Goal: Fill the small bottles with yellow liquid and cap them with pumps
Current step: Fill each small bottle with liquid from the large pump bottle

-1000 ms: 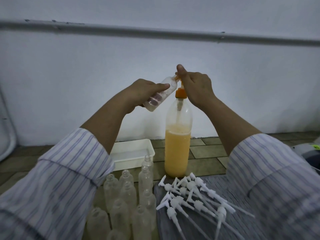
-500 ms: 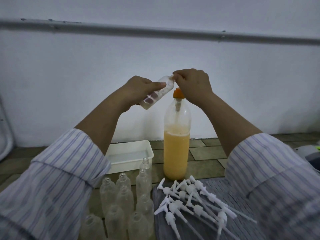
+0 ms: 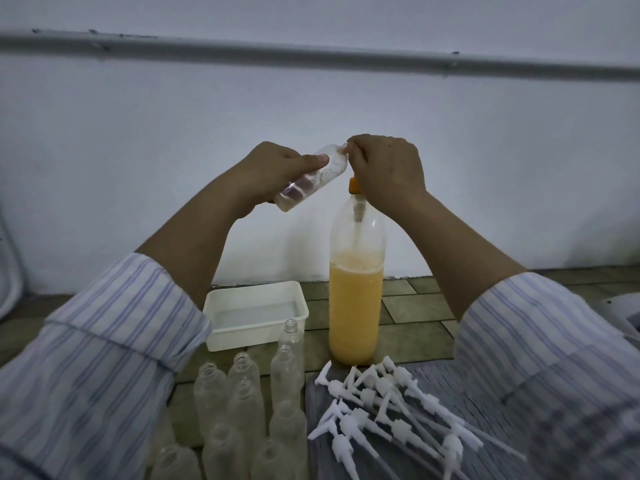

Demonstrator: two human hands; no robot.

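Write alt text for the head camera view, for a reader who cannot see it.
A person's left hand holds a small clear bottle tilted, its mouth at the pump top of a large bottle of yellow liquid, where the right hand sits. Below stand empty small bottles, a white tray and loose white pumps.

Pale wall (image 3: 138, 168), grey pipe (image 3: 311, 58) running across it — tiled floor (image 3: 408, 306), dim light
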